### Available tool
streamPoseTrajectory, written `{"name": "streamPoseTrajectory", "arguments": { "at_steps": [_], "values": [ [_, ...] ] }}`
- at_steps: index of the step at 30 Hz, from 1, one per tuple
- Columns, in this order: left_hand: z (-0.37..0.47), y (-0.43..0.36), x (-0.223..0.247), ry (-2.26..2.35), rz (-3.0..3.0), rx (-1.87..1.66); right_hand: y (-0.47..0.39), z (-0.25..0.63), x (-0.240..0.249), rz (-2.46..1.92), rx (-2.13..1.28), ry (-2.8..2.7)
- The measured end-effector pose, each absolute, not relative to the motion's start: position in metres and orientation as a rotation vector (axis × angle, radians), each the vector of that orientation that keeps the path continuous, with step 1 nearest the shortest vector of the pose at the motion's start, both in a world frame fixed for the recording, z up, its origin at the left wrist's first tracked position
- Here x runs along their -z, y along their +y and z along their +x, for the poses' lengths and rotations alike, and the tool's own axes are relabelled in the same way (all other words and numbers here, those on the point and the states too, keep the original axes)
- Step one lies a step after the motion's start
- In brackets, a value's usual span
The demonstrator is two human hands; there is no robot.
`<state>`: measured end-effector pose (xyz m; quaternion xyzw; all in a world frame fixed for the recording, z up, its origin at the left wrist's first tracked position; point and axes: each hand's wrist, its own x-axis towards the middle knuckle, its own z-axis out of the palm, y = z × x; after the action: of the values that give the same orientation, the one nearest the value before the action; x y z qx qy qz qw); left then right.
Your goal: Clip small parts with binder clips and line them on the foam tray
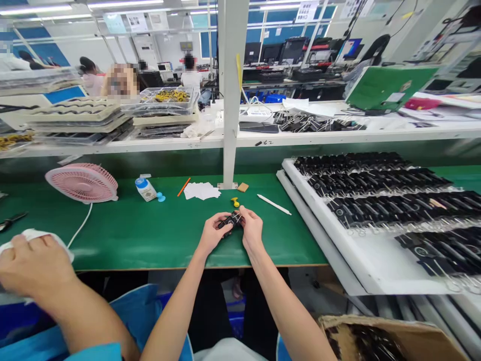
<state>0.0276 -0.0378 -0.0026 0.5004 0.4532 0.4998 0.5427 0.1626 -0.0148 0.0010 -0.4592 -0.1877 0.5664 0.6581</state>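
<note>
My left hand (212,232) is closed around a small black part (230,220) with a round mark on its face, just above the green tabletop. My right hand (252,225) pinches at thin, light wire-like pieces (236,215) on the part's right end; exactly what lies between its fingertips is too small to make out. Just beyond the hands is a small yellow piece (235,202). A white pen-like stick (274,204) lies farther right, and a tan square pad (243,187) sits by the post's foot.
A white tray (368,250) at right holds rows of similar black parts. Paper pieces (202,190), an orange stick (184,187), a blue-capped bottle (146,189) and a pink fan (82,183) are leftward. A co-worker's hand (35,265) holds a white cloth (65,245). A post (229,100) rises ahead.
</note>
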Motion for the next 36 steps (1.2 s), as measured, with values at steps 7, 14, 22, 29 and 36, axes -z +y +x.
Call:
{"name": "streamPoseTrajectory", "arguments": {
  "at_steps": [7, 14, 22, 29, 36],
  "values": [
    [0.028, -0.039, -0.005, 1.09, 1.167, -1.179, -0.026, 0.174, -0.011, -1.096, -1.25, -0.591],
    [0.026, -0.034, -0.007, 1.163, 1.226, -1.285, -0.062, 0.233, -0.03, -1.248, -1.548, -1.299],
    [0.028, -0.026, -0.005, 1.089, 1.173, -1.207, -0.139, 0.303, -0.067, -1.221, -1.587, -1.047],
    [0.033, -0.025, -0.005, 1.141, 1.293, -1.152, -0.193, 0.435, -0.131, -1.888, 0.01, -1.023],
    [0.033, -0.026, -0.005, 1.143, 1.319, -1.144, -0.188, 0.475, -0.105, -2.172, 0.392, -1.175]
  ]
}}
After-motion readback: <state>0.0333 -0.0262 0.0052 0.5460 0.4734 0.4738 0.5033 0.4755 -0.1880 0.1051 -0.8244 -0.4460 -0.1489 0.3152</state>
